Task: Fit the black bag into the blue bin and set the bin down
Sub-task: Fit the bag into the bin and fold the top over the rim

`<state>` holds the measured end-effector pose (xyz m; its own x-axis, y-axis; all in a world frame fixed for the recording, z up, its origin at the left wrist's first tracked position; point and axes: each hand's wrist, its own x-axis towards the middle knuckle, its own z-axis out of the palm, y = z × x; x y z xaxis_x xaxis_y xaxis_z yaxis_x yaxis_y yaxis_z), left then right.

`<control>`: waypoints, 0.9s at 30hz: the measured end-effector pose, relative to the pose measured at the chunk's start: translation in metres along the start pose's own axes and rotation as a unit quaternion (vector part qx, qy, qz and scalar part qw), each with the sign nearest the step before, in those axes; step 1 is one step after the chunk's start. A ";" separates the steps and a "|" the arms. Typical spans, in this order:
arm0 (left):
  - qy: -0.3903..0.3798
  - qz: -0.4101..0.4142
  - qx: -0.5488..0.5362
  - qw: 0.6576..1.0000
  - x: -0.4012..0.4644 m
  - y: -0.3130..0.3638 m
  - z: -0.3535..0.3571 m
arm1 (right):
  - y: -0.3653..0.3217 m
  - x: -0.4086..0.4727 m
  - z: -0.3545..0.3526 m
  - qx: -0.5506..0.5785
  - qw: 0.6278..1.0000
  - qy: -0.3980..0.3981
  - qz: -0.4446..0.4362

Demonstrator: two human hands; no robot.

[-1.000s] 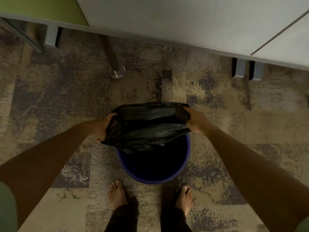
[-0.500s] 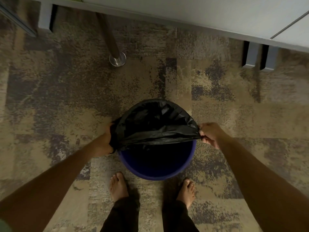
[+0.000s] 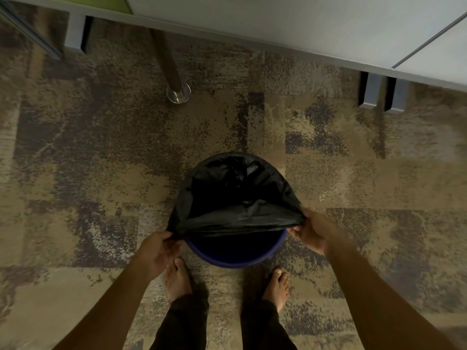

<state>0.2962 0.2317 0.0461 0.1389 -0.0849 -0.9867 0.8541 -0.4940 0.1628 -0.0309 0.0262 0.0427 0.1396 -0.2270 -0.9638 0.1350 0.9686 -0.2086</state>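
The blue bin (image 3: 235, 258) stands on the carpet just in front of my bare feet, only its near rim showing. The black bag (image 3: 237, 218) covers the far rim and both sides of the bin, and its near edge is stretched taut across the opening. My left hand (image 3: 159, 251) pinches the bag's edge at the bin's left side. My right hand (image 3: 310, 233) pinches the same edge at the right side. The inside of the bin is dark.
A white desk top (image 3: 303, 24) spans the top of the view. Under it stand a round metal leg with a chrome foot (image 3: 178, 93) and grey panel feet (image 3: 379, 93) at the right. Patterned carpet surrounds the bin.
The bag's far edge has gone down over the bin's far rim. Both hands have pulled the near edge toward me and lower along the bin's sides.
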 end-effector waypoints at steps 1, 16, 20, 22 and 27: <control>-0.012 -0.001 -0.019 1.000 -0.004 0.001 0.002 | 0.005 -0.001 0.000 0.005 1.000 -0.014 -0.012; -0.149 0.013 -0.145 0.978 -0.015 -0.055 0.005 | 0.086 -0.027 -0.004 0.033 0.997 -0.017 -0.065; -0.088 0.071 -0.061 0.992 -0.011 -0.069 0.006 | 0.092 -0.030 -0.002 0.039 0.996 0.009 -0.073; -0.031 0.112 -0.019 0.993 -0.009 -0.076 0.005 | 0.094 -0.029 -0.002 0.048 0.996 0.026 -0.077; 0.053 0.142 -0.024 0.988 -0.008 -0.095 0.013 | 0.105 -0.029 0.000 0.077 0.992 0.036 -0.097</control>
<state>0.2080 0.2680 0.0383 0.4261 -0.1217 -0.8965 0.7951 -0.4223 0.4353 -0.0206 0.1349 0.0491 0.0266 -0.3936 -0.9189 0.3004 0.8799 -0.3682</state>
